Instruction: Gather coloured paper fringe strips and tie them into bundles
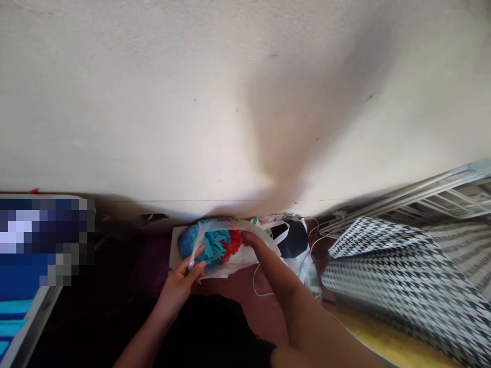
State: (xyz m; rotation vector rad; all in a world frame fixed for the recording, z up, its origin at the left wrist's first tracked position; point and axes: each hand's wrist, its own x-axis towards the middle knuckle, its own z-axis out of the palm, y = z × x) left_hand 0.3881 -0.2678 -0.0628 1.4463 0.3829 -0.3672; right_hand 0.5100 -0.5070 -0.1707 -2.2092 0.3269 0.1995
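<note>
A translucent plastic bag (245,258) lies low by the wall, its mouth facing me. Inside it show shredded teal strips (215,245) and a bunch of red strips (232,246), with a rounded blue part at the left. My left hand (187,273) pinches the bag's rim at its left side, thumb and fingers closed on the plastic. My right hand (247,237) reaches into the bag from the right, beside the red strips. Its fingers are mostly hidden, so what they touch does not show.
To the right stand a white bag with a dark thing (294,240) in it, white cables (261,293), a houndstooth-patterned sheet (387,266) and a white metal rack (441,191). A blue panel with a pale frame (26,278) is at left. The pale wall (172,102) rises close ahead.
</note>
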